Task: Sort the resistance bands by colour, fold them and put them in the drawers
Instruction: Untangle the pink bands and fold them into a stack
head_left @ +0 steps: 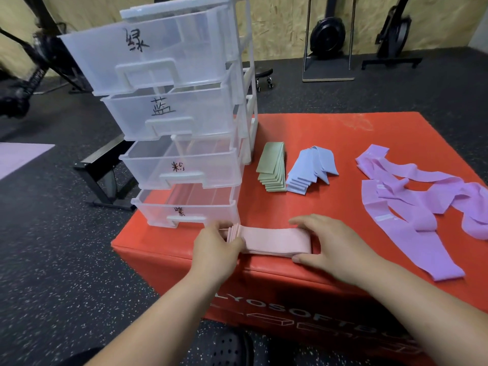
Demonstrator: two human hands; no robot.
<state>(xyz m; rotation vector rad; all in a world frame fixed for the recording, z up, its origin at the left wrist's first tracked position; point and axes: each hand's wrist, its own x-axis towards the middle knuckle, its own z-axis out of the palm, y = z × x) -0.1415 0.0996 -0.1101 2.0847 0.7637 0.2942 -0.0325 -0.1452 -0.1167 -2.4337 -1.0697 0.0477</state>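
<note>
Drawers (126,114) marked 绿, 蓝, 粉, 紫, red box (317,133) lettered LYOSOFT

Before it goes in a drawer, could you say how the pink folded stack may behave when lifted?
Probably floppy: the pink stack is thin fabric layers, like the limp purple bands. It may fan apart: its edges splay beside the left hand. Likely light, being so thin.

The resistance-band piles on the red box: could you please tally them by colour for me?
Green folded fabric band stack: 1
Light blue folded fabric band stack: 1
Pink folded fabric band stack: 1
Purple loose unfolded fabric band heap: 1
Total: 4 piles. The single bands inside each pile overlap too much to count.
</note>
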